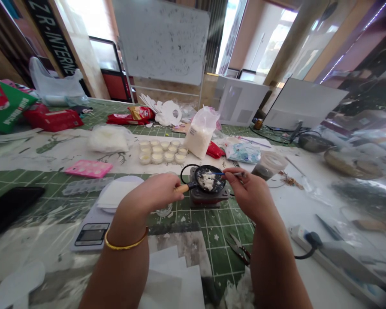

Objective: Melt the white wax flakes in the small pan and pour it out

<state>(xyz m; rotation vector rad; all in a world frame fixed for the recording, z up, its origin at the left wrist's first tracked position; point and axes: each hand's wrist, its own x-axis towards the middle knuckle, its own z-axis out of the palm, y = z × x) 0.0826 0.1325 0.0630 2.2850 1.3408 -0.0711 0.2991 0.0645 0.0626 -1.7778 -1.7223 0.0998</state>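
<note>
A small black frying pan (220, 186) sits on a compact electric hot plate (206, 200), with white flakes (207, 181) lying in it. Its light wooden handle points left, and my left hand (154, 191) is closed around that handle. In my right hand (248, 191), pinched between thumb and fingers, is a thin blue stick (217, 173) whose far end reaches into the flakes. Just under my left hand stands a clear glass cup (164, 209), partly covered. To the left, a white kitchen scale (89, 223) carries a white sheet.
Several small cups of white wax-like filling (162, 152) stand behind the pan, beside a clear bag of white pellets (199, 135). Scissors (238, 249) lie near my right forearm. A power strip (334, 257) with a plugged cable is at right. A pink mold (88, 168) lies left.
</note>
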